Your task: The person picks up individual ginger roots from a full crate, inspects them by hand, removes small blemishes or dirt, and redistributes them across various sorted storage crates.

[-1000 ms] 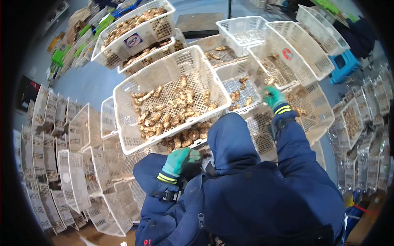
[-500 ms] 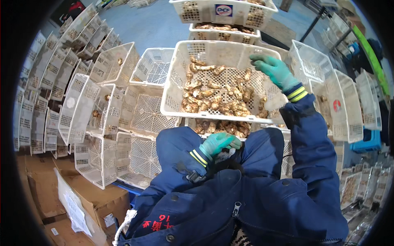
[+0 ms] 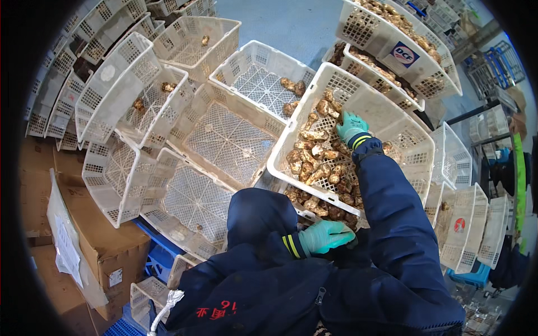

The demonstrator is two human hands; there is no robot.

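My right hand, in a green glove, reaches into a white perforated plastic crate tilted in front of me. Its fingers point down beside brown-and-white mushrooms; their tips are partly hidden, and whether they grip one I cannot tell. Most of the mushrooms lie in the left half and near side of this crate. Close to my lap rests my gloved left hand, fingers pressed together and curled; what they hold, if anything, is hidden. Just beyond it, more mushrooms fill a crate underneath the tilted one.
Left of the tilted crate, a white crate has a few mushrooms at its right side. Nearer crates show mesh floors. Mushroom-filled crates are stacked at the far right. Cardboard boxes stand at the near left.
My view has swung left. My right hand has gone from above the crate's right side down among the mushrooms. My left hand's fingers are curled more. Mushrooms now show in the crate to the left.
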